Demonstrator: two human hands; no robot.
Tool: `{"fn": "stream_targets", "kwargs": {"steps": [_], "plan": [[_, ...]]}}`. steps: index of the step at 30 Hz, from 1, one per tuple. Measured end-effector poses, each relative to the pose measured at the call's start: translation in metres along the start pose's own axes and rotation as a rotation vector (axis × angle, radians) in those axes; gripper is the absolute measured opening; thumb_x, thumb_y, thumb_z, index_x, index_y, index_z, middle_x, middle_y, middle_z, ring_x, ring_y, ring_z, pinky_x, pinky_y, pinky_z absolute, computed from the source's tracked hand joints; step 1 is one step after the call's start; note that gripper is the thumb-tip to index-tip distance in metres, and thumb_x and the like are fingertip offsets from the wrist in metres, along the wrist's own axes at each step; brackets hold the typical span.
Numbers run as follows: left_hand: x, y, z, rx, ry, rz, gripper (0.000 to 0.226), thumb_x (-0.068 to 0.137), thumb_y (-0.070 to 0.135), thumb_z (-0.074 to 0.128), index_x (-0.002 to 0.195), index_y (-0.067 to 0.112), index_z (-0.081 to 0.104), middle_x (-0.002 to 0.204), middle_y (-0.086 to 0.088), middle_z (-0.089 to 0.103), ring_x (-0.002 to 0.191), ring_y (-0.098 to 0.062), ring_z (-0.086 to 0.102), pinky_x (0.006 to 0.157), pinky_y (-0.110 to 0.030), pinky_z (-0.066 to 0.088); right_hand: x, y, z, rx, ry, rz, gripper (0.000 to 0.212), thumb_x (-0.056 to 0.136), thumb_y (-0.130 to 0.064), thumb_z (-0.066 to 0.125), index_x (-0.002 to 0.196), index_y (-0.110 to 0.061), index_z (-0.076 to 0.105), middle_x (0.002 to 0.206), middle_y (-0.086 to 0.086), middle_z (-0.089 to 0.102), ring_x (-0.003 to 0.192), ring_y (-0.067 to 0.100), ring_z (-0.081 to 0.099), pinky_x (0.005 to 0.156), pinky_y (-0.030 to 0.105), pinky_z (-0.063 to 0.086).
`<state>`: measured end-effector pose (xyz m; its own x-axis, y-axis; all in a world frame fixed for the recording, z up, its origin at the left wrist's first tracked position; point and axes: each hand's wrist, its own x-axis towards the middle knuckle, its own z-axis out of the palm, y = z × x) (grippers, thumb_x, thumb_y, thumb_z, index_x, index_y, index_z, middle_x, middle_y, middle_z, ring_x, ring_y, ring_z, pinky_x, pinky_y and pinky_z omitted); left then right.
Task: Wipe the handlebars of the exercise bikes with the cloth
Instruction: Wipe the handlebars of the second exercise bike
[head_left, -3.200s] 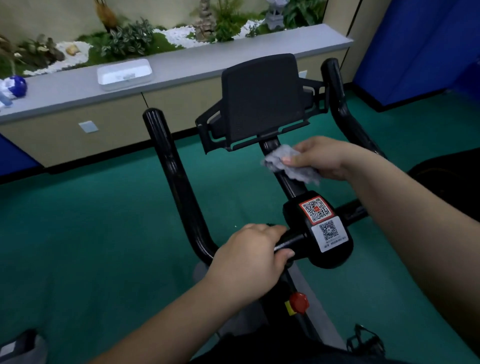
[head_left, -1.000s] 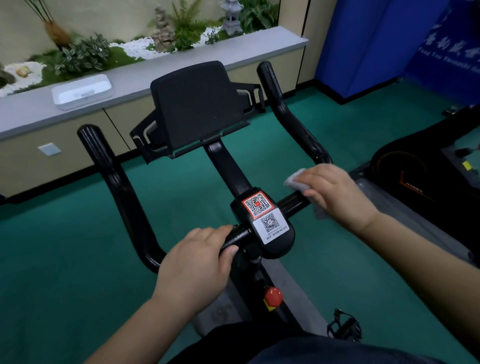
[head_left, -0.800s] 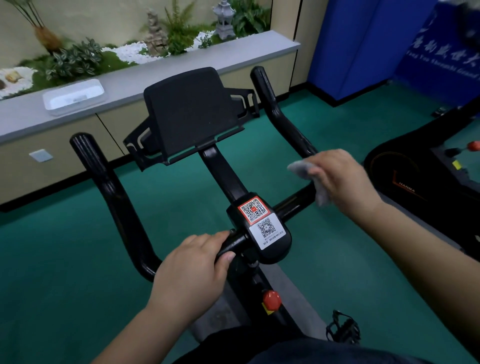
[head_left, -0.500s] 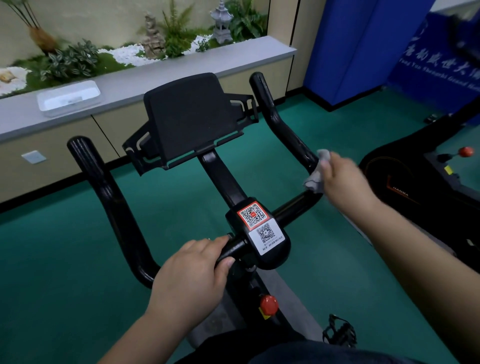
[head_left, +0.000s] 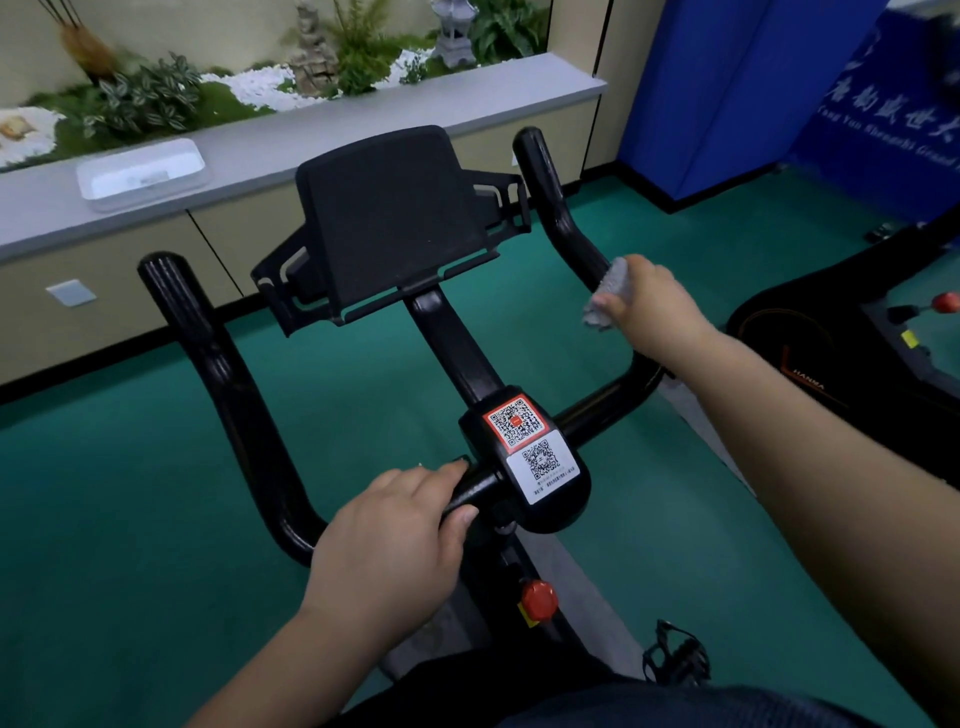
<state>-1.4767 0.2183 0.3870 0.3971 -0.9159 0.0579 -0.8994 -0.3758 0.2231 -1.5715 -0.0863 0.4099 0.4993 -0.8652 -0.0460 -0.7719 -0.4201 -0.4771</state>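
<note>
A black exercise bike fills the middle of the view, with its handlebar (head_left: 228, 384) curving up on both sides of a centre hub carrying two QR stickers (head_left: 530, 452). My right hand (head_left: 649, 306) presses a grey cloth (head_left: 605, 293) around the right upright bar (head_left: 550, 202), about halfway up it. My left hand (head_left: 395, 545) is closed around the crossbar just left of the hub. A black tablet holder (head_left: 389, 223) stands above the stem.
A second exercise bike (head_left: 857, 338) stands close on the right. A grey counter (head_left: 311, 140) with a white tray (head_left: 140, 174) and plants runs along the back. Blue panels (head_left: 753, 88) stand at the back right. A red knob (head_left: 539, 600) and a pedal (head_left: 675, 657) sit below the hub.
My right hand has carried the cloth from the stem to the right crossbar, then around the bend and up the right upright bar. My left hand has kept its grip on the crossbar.
</note>
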Motion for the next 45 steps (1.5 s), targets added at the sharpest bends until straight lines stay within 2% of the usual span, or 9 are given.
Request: {"fn": "stream_targets", "kwargs": {"steps": [4,9,13,18,22,27,35,41,45], "plan": [[-0.001,-0.001,-0.001,-0.021,-0.009,-0.006,0.043,0.083,0.048,0.037,0.114,0.029,0.06,0.084,0.012,0.064,0.079,-0.016,0.061,0.057,-0.029,0.049,-0.017,0.018,-0.005,-0.035,-0.051,0.087,0.063,0.092,-0.039,0.055,0.14,-0.004,0.032,0.136,0.023,0.045,0.119,0.036,0.048,0.085,0.037,0.039],[0.001,0.001,-0.002,-0.01,0.022,0.002,0.042,0.083,0.047,0.039,0.113,0.028,0.061,0.083,0.012,0.064,0.076,-0.016,0.062,0.056,-0.028,0.049,-0.006,0.017,-0.005,-0.062,-0.096,0.127,0.053,0.092,-0.038,0.056,0.125,0.0,0.039,0.123,0.024,0.051,0.092,0.031,0.048,0.072,0.033,0.033],[0.001,0.002,-0.003,-0.008,0.014,-0.003,0.042,0.082,0.047,0.04,0.112,0.028,0.062,0.084,0.012,0.065,0.076,-0.015,0.062,0.057,-0.028,0.049,0.028,-0.007,-0.003,-0.07,-0.093,0.014,0.059,0.09,-0.038,0.059,0.13,0.001,0.039,0.13,0.024,0.048,0.111,0.037,0.052,0.082,0.037,0.04],[0.001,0.002,-0.003,-0.017,0.012,-0.003,0.04,0.082,0.047,0.041,0.111,0.029,0.061,0.083,0.013,0.065,0.075,-0.014,0.062,0.055,-0.028,0.05,0.063,-0.045,0.0,0.02,-0.057,-0.081,0.06,0.092,-0.039,0.056,0.134,0.0,0.038,0.134,0.021,0.049,0.118,0.035,0.051,0.089,0.036,0.042],[0.002,0.002,-0.003,-0.011,0.019,0.005,0.04,0.082,0.047,0.041,0.111,0.029,0.061,0.081,0.013,0.064,0.073,-0.013,0.061,0.055,-0.027,0.049,0.084,-0.071,-0.005,0.135,-0.011,-0.129,0.039,0.095,-0.032,0.054,0.121,-0.004,0.045,0.121,0.013,0.054,0.11,0.026,0.053,0.082,0.028,0.038],[0.001,0.002,-0.003,-0.012,0.028,0.012,0.04,0.081,0.047,0.041,0.109,0.028,0.062,0.081,0.011,0.065,0.073,-0.015,0.062,0.055,-0.026,0.05,0.103,-0.095,-0.016,0.284,0.002,-0.152,0.047,0.096,-0.036,0.05,0.131,-0.006,0.04,0.13,0.012,0.052,0.108,0.023,0.051,0.084,0.03,0.038],[0.0,0.001,-0.004,-0.017,0.028,0.006,0.041,0.081,0.047,0.041,0.111,0.028,0.062,0.082,0.012,0.065,0.074,-0.015,0.063,0.057,-0.026,0.05,0.104,-0.09,-0.015,0.222,-0.032,-0.125,0.053,0.098,-0.035,0.047,0.139,-0.005,0.032,0.136,0.016,0.047,0.122,0.03,0.048,0.09,0.033,0.038],[0.0,0.001,-0.003,-0.027,0.023,0.0,0.041,0.081,0.047,0.042,0.111,0.028,0.062,0.083,0.012,0.065,0.075,-0.015,0.063,0.059,-0.025,0.05,0.1,-0.075,-0.013,0.067,-0.068,-0.109,0.054,0.097,-0.038,0.047,0.135,-0.001,0.034,0.125,0.019,0.053,0.095,0.025,0.05,0.076,0.034,0.039],[0.0,0.0,-0.003,-0.045,0.01,-0.005,0.042,0.082,0.047,0.041,0.114,0.028,0.06,0.085,0.011,0.065,0.078,-0.016,0.062,0.061,-0.027,0.051,0.107,-0.094,-0.02,0.234,-0.039,-0.13,0.056,0.096,-0.041,0.047,0.136,-0.004,0.035,0.13,0.016,0.052,0.115,0.03,0.053,0.091,0.039,0.045]]}}
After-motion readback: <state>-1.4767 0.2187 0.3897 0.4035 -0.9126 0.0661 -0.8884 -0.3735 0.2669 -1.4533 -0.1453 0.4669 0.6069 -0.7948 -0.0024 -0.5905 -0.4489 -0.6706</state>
